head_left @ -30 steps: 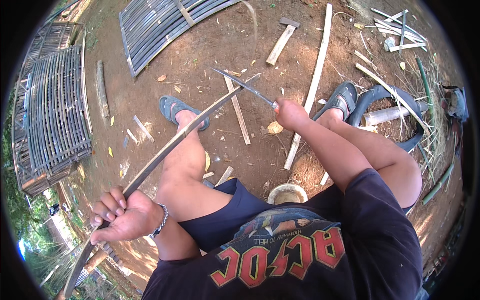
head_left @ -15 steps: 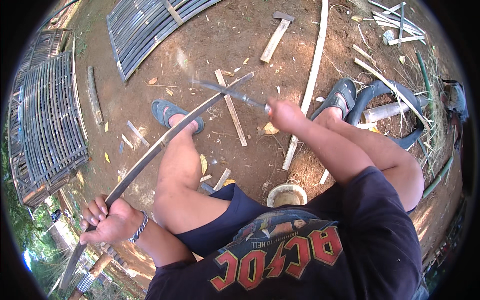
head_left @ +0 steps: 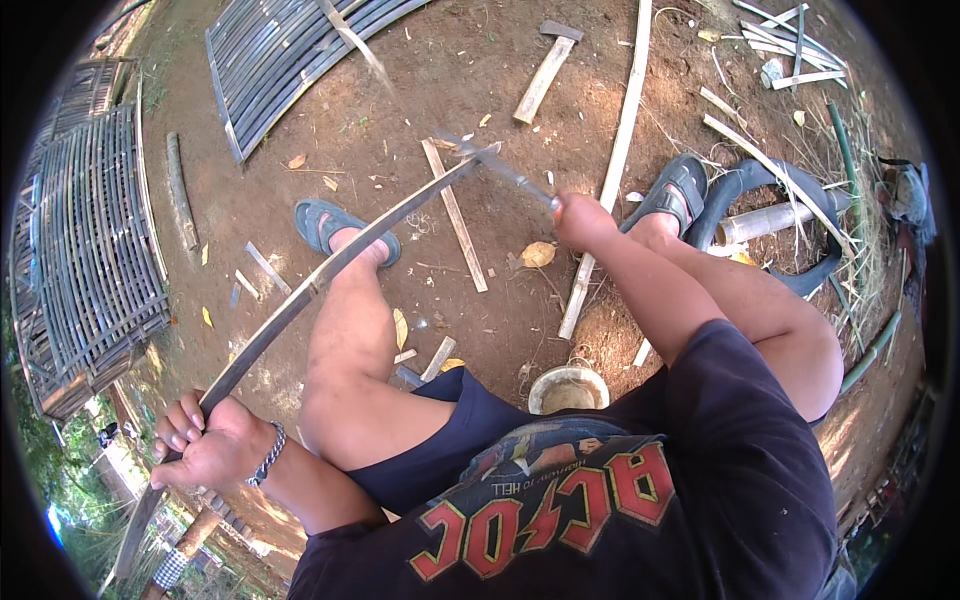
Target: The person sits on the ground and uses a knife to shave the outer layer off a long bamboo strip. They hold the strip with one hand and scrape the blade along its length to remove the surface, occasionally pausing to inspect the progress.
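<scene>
My left hand [head_left: 215, 440] grips the near end of a long split bamboo strip [head_left: 330, 265], dark on one side and pale along its edge. The strip slants up and away over my left shin to the middle of the view. My right hand [head_left: 585, 222] is closed round the handle of a long-bladed knife [head_left: 512, 178]. The blade, smeared by motion, meets or crosses the strip's far tip; I cannot tell whether they touch. Below that tip, a short flat bamboo piece [head_left: 455, 215] lies on the dirt.
An axe-like tool with a wooden handle [head_left: 545, 85] lies ahead. A long pale strip [head_left: 612, 190] runs beside my right foot, near a black rubber tube [head_left: 735, 185] and a bamboo section [head_left: 770, 222]. Slatted panels [head_left: 290, 70] lie at far left. A bowl [head_left: 570, 388] stands between my legs.
My right hand and the knife have moved a little right, bringing the blade from across the strip to its far tip. The left hand keeps its hold. A blurred pale streak now shows by the upper panel.
</scene>
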Tool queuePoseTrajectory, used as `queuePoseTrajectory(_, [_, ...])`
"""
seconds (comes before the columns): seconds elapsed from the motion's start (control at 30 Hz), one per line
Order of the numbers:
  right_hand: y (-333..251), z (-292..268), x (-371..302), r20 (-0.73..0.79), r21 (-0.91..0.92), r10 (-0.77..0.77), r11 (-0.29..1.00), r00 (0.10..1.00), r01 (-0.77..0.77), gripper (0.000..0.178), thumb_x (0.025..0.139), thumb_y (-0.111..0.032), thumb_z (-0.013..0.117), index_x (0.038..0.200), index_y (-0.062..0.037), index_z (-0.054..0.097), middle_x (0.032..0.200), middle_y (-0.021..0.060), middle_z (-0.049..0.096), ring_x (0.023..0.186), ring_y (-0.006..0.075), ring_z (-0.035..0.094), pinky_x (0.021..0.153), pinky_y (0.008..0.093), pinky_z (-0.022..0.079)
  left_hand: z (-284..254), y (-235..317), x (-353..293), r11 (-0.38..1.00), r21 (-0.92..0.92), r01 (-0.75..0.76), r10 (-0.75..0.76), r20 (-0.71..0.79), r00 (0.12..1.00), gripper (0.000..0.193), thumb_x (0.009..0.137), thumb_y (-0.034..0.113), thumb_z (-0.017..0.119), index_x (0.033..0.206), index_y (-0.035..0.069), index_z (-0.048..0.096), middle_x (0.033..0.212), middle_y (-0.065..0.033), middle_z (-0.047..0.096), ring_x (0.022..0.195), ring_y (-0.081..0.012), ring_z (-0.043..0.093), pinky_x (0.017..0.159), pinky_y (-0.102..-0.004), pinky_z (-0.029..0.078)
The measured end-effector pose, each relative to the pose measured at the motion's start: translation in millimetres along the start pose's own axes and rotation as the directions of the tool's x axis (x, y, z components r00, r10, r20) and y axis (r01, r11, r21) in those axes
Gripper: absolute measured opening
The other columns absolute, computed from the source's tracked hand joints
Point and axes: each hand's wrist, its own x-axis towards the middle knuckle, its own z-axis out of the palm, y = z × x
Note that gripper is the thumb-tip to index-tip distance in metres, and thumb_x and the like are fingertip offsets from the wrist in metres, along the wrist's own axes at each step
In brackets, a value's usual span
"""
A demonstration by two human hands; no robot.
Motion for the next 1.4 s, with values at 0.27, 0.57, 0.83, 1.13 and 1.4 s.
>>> queuePoseTrajectory(0.27, [-4,-6,-23,0.045,-0.024,0.03,0.999,0.999,-0.029,0.027,0.092,-0.017,0.056,0.118,-0.0073,0.058,0.111,0.019,0.067,0.107,0.0341,0.064,0.09,0.0447,0.051,-17,0,2,0.999,-0.004,0.033,-0.033,-0.022,0.999,0.048,0.086,0.057,0.065,0.074,0.012,0.053,0.062,0.0034,0.043,0.051,-0.0078,0.037,0.046,-0.0207,0.031])
queuePoseTrajectory(0.57, [7,-5,-12,0.053,-0.015,0.12,0.993,0.991,-0.119,0.027,0.093,-0.017,0.054,0.118,-0.0086,0.059,0.114,0.0172,0.066,0.11,0.0328,0.063,0.091,0.0438,0.051,-13,-3,0,0.999,-0.043,0.015,-0.015,0.018,1.0,0.046,0.086,0.056,0.065,0.078,0.012,0.055,0.063,0.0031,0.043,0.052,-0.0083,0.037,0.048,-0.0218,0.033])
queuePoseTrajectory(0.83, [21,9,-15,0.031,-0.013,0.068,0.998,0.997,-0.068,0.025,0.091,-0.017,0.056,0.112,-0.0044,0.057,0.104,0.0203,0.067,0.101,0.0373,0.065,0.087,0.0474,0.051,-17,5,-1,1.0,-0.002,0.025,-0.025,0.014,1.0,0.049,0.089,0.059,0.059,0.077,0.012,0.054,0.061,0.0026,0.042,0.052,-0.0088,0.038,0.047,-0.0216,0.032])
queuePoseTrajectory(1.13, [8,1,-10,0.028,0.023,0.158,0.987,0.987,-0.159,0.027,0.092,-0.017,0.054,0.117,-0.0053,0.056,0.107,0.0207,0.067,0.103,0.0362,0.065,0.089,0.0472,0.051,-18,0,0,0.998,-0.045,0.032,-0.03,0.045,0.999,0.049,0.089,0.059,0.059,0.076,0.011,0.055,0.061,0.0027,0.043,0.051,-0.0088,0.037,0.047,-0.022,0.033])
queuePoseTrajectory(1.4, [-16,3,-25,0.047,0.043,0.028,0.999,0.998,-0.03,0.027,0.094,-0.02,0.055,0.117,-0.0035,0.057,0.116,0.0196,0.065,0.11,0.0348,0.062,0.092,0.0449,0.05,-21,5,1,0.997,-0.052,0.052,-0.049,0.054,0.997,0.05,0.086,0.06,0.063,0.074,0.012,0.054,0.059,0.0033,0.044,0.049,-0.0085,0.038,0.047,-0.0219,0.033])
